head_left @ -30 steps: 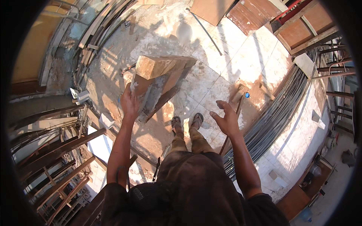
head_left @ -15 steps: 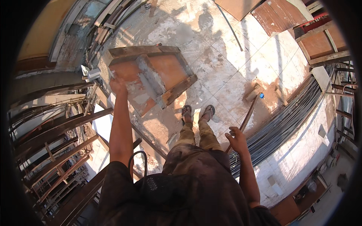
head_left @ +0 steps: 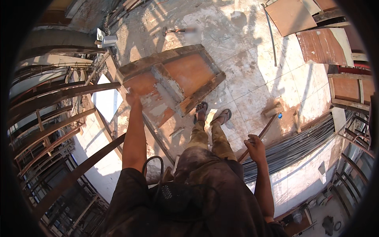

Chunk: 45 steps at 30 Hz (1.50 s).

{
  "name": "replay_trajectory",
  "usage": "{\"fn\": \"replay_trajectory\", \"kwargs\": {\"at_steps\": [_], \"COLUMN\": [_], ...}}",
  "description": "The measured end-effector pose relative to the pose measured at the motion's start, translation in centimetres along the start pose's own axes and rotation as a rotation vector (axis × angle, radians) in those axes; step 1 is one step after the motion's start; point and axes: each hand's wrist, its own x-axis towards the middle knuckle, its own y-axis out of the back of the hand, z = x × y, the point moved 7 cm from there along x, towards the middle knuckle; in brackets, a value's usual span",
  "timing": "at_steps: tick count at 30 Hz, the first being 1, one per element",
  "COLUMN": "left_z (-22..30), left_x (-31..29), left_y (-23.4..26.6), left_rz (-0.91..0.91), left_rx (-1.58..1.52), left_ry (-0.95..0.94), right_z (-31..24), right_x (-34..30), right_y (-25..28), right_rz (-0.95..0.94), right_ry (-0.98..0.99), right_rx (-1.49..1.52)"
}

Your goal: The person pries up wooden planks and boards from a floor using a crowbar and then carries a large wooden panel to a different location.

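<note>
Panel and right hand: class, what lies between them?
In the head view: both sandalled feet, pale floor, and part of a brown bar beside the right hand.

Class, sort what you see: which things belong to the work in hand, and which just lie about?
Work in hand:
wood-framed panel, with the left hand at its edge

Lying about:
bundled thin rods
long dark bar
flat brown board
</note>
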Motion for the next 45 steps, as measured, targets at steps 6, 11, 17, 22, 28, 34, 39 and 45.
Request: {"fn": "replay_trajectory", "kwargs": {"at_steps": [6, 11, 17, 22, 28, 34, 39, 45], "left_z": [-11.0, -18.2, -21.4, -20.5, -21.4, -19.2, -17.2, -17.7], "left_x": [4.4, 7.9, 2.0, 1.3, -2.2, -2.8, -4.4, -3.7], "left_y": [-1.6, -1.5, -3.8, -1.4, -1.2, 0.8, 0.7, -1.9], "left_rz": [-0.315, -0.342, -0.247, -0.163, -0.145, -0.168, -0.205, -0.337], "left_rx": [-0.235, -0.358, -0.359, -0.321, -0.269, -0.231, -0.211, -0.394], "left_ry": [0.202, 0.288, 0.357, 0.332, 0.415, 0.434, 0.520, 0.564], "right_z": [-2.7, -3.5, -3.7, -4.5, -5.4, -6.1, -5.0, -3.3], "right_x": [-0.3, -0.9, -1.7, -1.8, -2.0, -2.0, -2.5, -3.1], "right_y": [-1.9, -4.0, -5.0, -7.6, -8.5, -8.6, -8.1, -8.2], "right_rz": [-0.041, -0.047, -0.031, -0.058, -0.080, -0.037, -0.023, -0.002], "right_ry": [0.035, 0.001, -0.085, -0.088, -0.091, -0.051, -0.104, -0.108], "right_rx": [-0.046, -0.069, -0.078, -0.054, -0.113, -0.109, -0.121, -0.094]}}
